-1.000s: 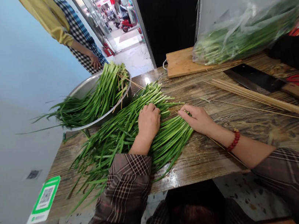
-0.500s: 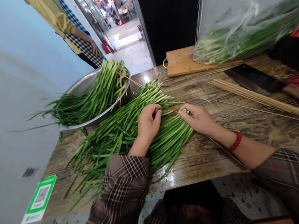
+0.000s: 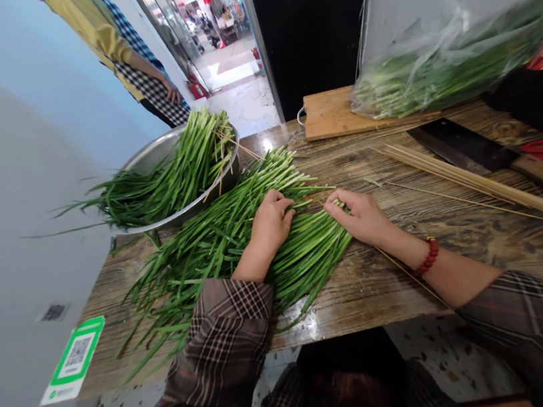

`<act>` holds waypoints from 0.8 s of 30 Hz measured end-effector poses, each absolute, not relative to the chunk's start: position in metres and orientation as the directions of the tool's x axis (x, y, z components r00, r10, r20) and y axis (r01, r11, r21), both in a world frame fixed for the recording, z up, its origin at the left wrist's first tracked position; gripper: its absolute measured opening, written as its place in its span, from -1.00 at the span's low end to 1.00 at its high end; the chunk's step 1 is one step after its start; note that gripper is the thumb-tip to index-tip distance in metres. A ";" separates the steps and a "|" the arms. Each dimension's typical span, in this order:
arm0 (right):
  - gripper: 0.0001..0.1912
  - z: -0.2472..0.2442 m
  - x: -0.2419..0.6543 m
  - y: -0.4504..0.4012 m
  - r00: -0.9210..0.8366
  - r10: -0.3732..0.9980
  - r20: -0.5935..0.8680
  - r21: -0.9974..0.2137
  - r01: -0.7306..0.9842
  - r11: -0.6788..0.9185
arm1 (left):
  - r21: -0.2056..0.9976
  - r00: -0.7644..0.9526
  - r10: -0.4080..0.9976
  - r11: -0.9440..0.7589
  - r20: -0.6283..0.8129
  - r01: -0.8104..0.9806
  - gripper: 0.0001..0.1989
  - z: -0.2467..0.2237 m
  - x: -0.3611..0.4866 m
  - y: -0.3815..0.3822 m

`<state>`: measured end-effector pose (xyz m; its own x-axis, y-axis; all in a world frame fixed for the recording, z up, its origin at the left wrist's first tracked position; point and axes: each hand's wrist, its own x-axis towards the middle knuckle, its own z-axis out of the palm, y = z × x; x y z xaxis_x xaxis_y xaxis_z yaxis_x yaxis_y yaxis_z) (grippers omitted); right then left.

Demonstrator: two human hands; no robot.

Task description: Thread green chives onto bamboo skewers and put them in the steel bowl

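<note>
i find the greens [image 3: 218,255] spread across the table [image 3: 350,300], pale ends toward the right hand [image 3: 361,216]. i record that hand's thumb and forefinger pinching a skewer [image 3: 407,272], its shaft running back beneath the wrist. the left hand [image 3: 270,224] rests on the greens, fingers curled, thumb near the forefinger; i cannot tell whether they grip a stem. i note a bowl [image 3: 148,159] behind, with more greens, and, to the right, a sticks bundle [image 3: 470,175] beside a knife [image 3: 470,147].

Long green stalks [image 3: 216,241], loosely heaped
</note>
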<state>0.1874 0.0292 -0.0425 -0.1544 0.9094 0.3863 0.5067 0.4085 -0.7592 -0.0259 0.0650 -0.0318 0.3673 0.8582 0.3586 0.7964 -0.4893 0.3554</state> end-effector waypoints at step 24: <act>-0.77 -0.039 0.187 0.027 -0.161 0.893 0.420 -0.807 0.385 0.448 | 0.665 0.298 0.876 -0.482 0.379 0.570 -0.88 -0.016 -0.001 0.046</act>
